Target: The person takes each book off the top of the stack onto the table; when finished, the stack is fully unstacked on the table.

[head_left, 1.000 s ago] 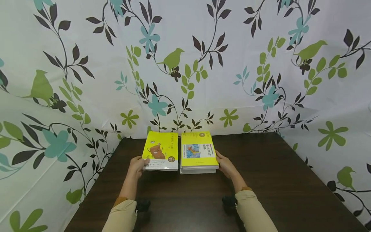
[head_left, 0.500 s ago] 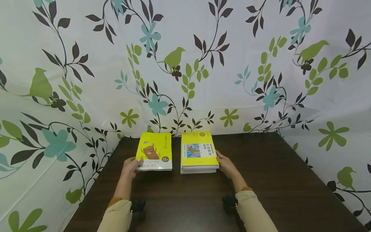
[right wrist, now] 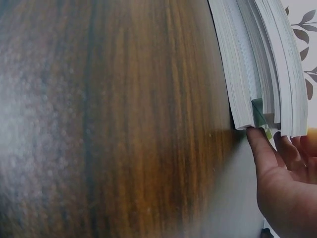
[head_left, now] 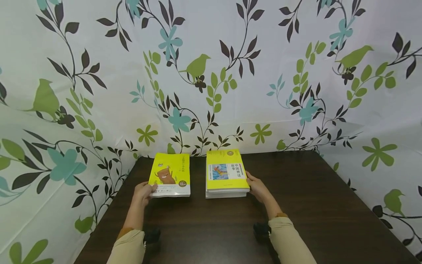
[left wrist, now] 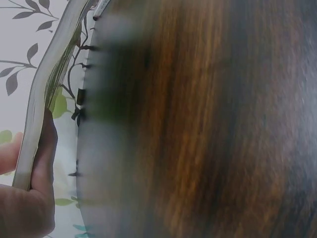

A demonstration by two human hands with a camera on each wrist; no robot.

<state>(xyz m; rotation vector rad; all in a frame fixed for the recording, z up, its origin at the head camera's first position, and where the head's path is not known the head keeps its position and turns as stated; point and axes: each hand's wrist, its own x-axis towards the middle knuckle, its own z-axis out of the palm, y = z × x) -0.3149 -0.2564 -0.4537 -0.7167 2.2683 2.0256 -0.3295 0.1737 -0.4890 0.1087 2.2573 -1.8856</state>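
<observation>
In the head view, my left hand [head_left: 142, 191] holds a yellow and white paperback book [head_left: 169, 172] by its near left corner, thumb on the cover. The left wrist view shows the book's page edge [left wrist: 34, 109] held off the tabletop, with fingers under it. The cover bears a brown cartoon figure. To its right lies a stack of several books [head_left: 225, 183], topped by a yellow one with a blue picture panel. My right hand [head_left: 258, 187] touches the stack's right side near the front corner. In the right wrist view its extended fingers [right wrist: 262, 148] rest against the books' edges.
A dark brown wooden table [head_left: 204, 227] lies beneath the books. Behind it and at both sides hangs a white cloth [head_left: 250, 106] printed with leaves, birds and flowers. Bare table shows between the held book and the stack.
My left hand has moved left and slightly toward me with the yellow and white book, widening the gap from the stack. My right hand and the stack have stayed in place.
</observation>
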